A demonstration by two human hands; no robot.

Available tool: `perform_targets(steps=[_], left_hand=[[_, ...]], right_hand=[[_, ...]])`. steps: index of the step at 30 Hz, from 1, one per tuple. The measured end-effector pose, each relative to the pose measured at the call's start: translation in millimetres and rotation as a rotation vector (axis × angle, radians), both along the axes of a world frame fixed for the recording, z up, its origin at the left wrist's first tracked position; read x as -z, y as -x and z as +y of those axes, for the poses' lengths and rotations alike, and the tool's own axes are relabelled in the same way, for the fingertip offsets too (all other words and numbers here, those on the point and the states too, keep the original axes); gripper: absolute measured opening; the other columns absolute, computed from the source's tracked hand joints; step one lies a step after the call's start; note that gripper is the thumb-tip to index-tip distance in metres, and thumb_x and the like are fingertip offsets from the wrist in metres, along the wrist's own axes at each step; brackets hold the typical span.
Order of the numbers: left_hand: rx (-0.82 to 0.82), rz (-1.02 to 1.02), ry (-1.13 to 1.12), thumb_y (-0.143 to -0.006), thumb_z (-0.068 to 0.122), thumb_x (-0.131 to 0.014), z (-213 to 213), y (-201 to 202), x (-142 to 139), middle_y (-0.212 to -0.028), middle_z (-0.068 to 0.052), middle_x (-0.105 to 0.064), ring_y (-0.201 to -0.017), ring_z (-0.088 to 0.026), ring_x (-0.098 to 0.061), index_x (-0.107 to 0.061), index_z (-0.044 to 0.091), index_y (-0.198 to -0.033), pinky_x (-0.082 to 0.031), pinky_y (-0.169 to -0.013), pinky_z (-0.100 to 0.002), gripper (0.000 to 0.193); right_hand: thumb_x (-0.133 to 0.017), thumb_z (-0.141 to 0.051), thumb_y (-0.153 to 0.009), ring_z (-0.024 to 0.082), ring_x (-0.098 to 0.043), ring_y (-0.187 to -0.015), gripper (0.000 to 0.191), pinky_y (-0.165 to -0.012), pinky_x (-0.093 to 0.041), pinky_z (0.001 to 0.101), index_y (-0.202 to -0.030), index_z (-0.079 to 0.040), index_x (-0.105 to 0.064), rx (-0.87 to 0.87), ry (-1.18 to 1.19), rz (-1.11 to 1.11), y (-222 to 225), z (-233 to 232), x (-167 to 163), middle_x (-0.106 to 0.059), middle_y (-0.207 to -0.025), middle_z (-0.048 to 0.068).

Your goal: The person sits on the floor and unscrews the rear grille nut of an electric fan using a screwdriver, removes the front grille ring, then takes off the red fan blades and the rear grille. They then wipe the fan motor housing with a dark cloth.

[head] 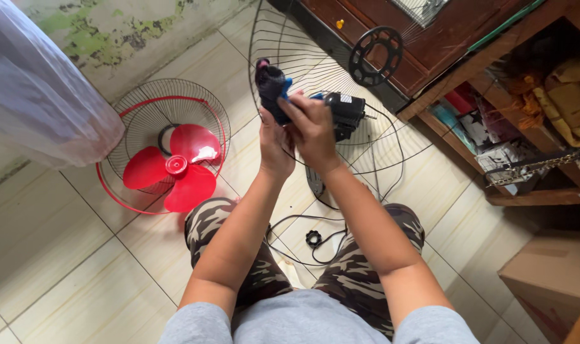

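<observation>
My left hand (274, 145) and my right hand (312, 127) are raised together in front of me, both gripping a black fan motor unit (344, 109) with a dark housing part (271, 86) and a bit of blue on it. A short metal shaft sticks out of the motor's right end. A black cord (341, 171) runs from the motor down to the floor between my knees. The palms and inner fingers are hidden from view.
A red fan blade (175, 169) lies in a red-rimmed wire grille (166, 102) on the tiled floor at left. A second wire grille (283, 38) leans against a wooden cabinet (430, 44). A small black nut (313, 239) lies between my legs; a cardboard box (551, 274) sits at right.
</observation>
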State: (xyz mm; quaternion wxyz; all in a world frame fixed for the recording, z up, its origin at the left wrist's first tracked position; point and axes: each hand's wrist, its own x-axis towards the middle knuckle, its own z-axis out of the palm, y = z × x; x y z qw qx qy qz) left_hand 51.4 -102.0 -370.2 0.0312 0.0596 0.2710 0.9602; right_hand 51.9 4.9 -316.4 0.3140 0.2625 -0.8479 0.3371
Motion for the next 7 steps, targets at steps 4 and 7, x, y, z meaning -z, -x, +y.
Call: perform_targets(steps=[4,7], left_hand=[[0.042,0.01,0.123,-0.097,0.069,-0.05,1,-8,-14,-0.156,-0.022,-0.047,-0.136,-0.032,-0.056,-0.025,0.01,-0.161,-0.047,-0.114,-0.047,0.091],[0.042,0.045,0.203,-0.096,0.07,-0.052,2,-18,-45,-0.157,-0.025,-0.045,-0.141,-0.039,-0.052,-0.023,0.009,-0.161,-0.045,-0.116,-0.048,0.093]], right_hand=[[-0.062,0.006,-0.093,0.026,-0.059,-0.108,0.043,-0.099,-0.044,0.0421,-0.13,-0.013,-0.073,0.225,0.051,0.054,22,41,-21,-0.069,-0.124,0.001],[-0.065,0.006,-0.094,0.026,-0.052,-0.119,0.047,-0.106,-0.044,0.0425,-0.133,-0.018,-0.073,0.39,0.089,0.034,32,72,-33,-0.06,-0.134,0.001]])
